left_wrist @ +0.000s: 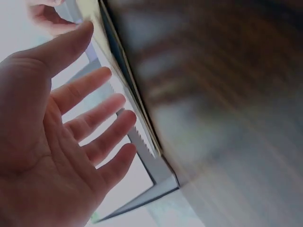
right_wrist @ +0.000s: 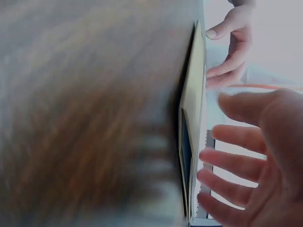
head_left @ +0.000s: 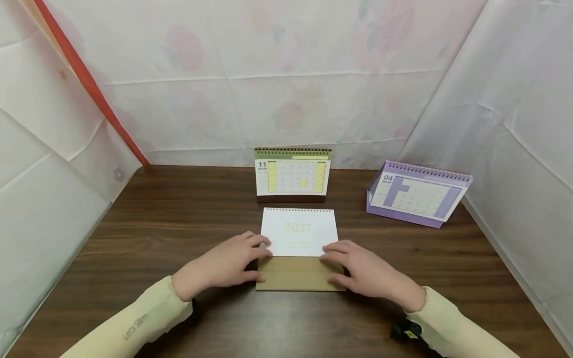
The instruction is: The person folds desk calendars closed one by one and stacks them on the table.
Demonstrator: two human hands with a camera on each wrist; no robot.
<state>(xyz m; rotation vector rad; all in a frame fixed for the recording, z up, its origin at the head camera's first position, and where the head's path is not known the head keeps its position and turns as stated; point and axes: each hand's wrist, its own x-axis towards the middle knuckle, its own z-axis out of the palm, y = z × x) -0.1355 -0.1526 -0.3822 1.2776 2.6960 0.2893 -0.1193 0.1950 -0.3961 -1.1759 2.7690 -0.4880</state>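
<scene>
A desk calendar (head_left: 299, 238) with a white cover reading 2027 lies low on the table, its tan cardboard base (head_left: 297, 273) folded toward me and its spiral binding at the far edge. My left hand (head_left: 230, 261) is at its left edge, fingers spread and loosely bent. At the right edge my right hand (head_left: 364, 268) mirrors it. In the left wrist view the left hand (left_wrist: 61, 142) has its thumb and fingers apart, beside the calendar's tan edge (left_wrist: 137, 99). The right wrist view shows the right hand (right_wrist: 255, 165) likewise, next to the nearly flattened base (right_wrist: 191, 90).
A green-topped calendar (head_left: 293, 176) showing 11 stands just behind. To the right, a purple calendar (head_left: 418, 194) showing 04 stands at an angle. The dark wood table (head_left: 179, 209) is bordered by white cloth walls (head_left: 277, 99), with a red strip (head_left: 94, 89) at left.
</scene>
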